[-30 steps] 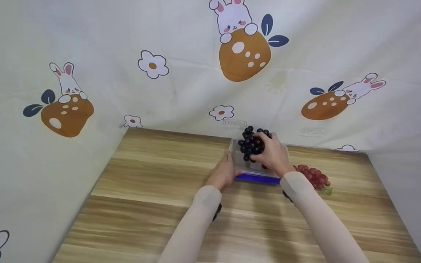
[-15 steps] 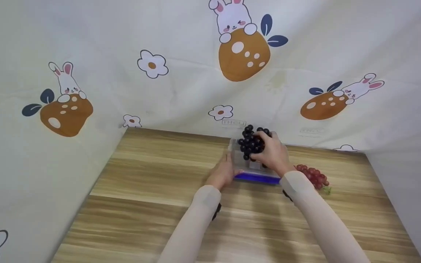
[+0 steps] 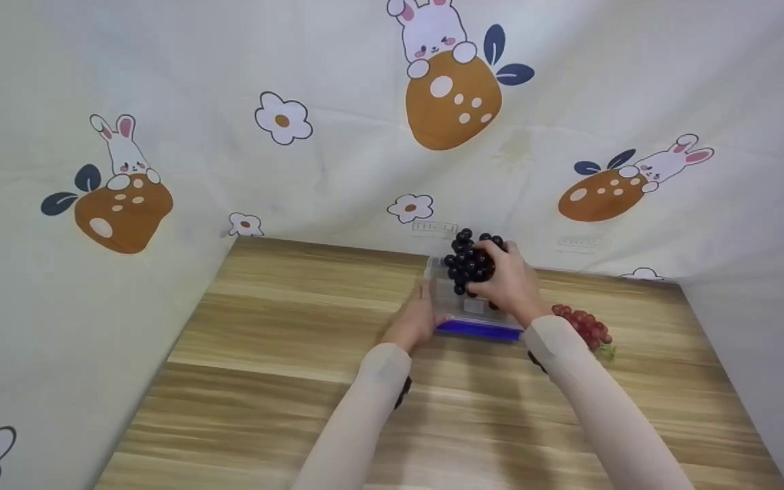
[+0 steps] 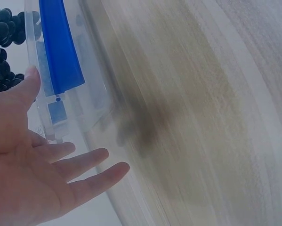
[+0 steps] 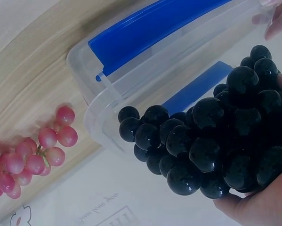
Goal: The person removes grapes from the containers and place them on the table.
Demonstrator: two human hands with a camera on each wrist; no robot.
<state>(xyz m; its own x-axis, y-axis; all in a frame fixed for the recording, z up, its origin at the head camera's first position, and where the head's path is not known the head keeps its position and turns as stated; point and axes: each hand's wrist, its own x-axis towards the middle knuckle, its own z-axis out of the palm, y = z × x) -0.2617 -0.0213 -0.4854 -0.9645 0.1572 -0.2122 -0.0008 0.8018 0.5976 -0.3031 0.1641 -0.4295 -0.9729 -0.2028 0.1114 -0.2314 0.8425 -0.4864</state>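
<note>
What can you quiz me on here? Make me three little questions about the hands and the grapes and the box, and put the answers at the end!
1. Which hand grips the black grapes?

2. True or false: the red grapes lie on the wooden table, outside the clear box.

3. Fill in the missing word: the long flap on the side of the box nearest the person is ____.

Key:
1. The right hand.
2. True.
3. Blue.

Black grapes (image 3: pixel 464 264) now slightly higher.
</note>
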